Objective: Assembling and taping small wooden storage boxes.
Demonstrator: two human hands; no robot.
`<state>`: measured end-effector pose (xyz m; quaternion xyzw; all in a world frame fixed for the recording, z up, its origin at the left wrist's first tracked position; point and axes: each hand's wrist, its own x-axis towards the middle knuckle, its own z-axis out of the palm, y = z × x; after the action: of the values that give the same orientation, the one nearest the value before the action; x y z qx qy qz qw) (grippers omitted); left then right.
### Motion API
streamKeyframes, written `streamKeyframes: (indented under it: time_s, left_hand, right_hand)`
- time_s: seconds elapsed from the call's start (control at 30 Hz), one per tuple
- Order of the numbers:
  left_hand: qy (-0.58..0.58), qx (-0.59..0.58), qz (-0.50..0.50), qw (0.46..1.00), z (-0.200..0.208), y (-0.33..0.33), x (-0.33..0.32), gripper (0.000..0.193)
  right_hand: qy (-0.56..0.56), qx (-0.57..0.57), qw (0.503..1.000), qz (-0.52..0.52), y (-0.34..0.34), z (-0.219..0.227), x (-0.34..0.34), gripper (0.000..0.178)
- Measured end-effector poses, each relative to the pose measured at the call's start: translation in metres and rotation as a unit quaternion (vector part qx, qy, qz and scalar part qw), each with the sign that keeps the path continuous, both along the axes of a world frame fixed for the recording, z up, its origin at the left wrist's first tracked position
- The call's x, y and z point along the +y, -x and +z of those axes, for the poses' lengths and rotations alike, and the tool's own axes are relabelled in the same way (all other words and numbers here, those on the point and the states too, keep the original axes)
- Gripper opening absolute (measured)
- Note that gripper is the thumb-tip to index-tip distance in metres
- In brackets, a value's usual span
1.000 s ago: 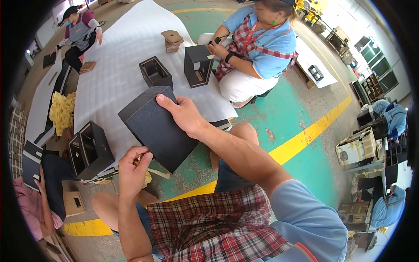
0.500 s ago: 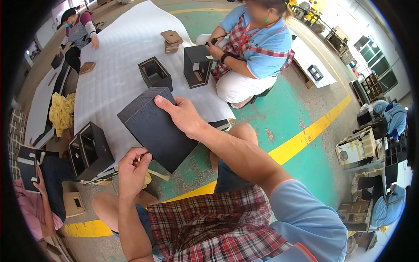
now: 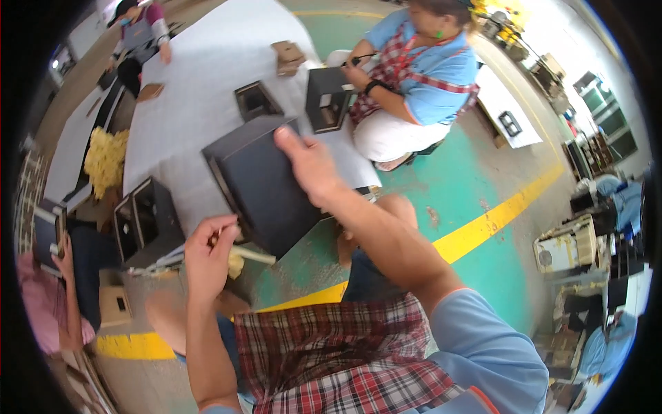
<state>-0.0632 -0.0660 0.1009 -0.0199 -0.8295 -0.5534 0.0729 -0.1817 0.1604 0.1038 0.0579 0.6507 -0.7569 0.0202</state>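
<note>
A black wooden box (image 3: 265, 186) is held up in front of me, tilted, with its left edge turned partly into view. My right hand (image 3: 310, 162) is closed on its upper right side, thumb on the broad face and the other fingers hidden. My left hand (image 3: 210, 255) is beside the box's lower left edge, its fingers pinched together; what they hold, if anything, I cannot make out. Behind the left hand, below the box, a pale strip (image 3: 254, 256) sticks out.
A white sheet-covered table (image 3: 200, 90) bears open black boxes (image 3: 258, 102) and small brown boards (image 3: 288, 58). Another open black box (image 3: 148, 224) is at left, near yellow fluffy material (image 3: 105, 162). A co-worker (image 3: 420, 76) sits across right; others are at left.
The black box has turned in my right hand, so its left edge shows more. My left hand stays pinched by that edge. The whole view has shifted slightly.
</note>
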Motion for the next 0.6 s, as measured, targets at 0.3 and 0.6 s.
streamKeyframes:
  time_s: [0.3,0.6]
  left_hand:
    - [-0.158,0.045,0.038,0.986,-0.001,0.005,-0.022,0.018]
    - [-0.097,-0.063,-0.073,0.991,0.004,-0.004,-0.006,0.042]
  right_hand:
    - [0.159,-0.021,0.986,-0.045,0.015,0.013,0.023,0.078]
    - [0.354,0.025,0.930,0.089,0.032,-0.013,0.059,0.066]
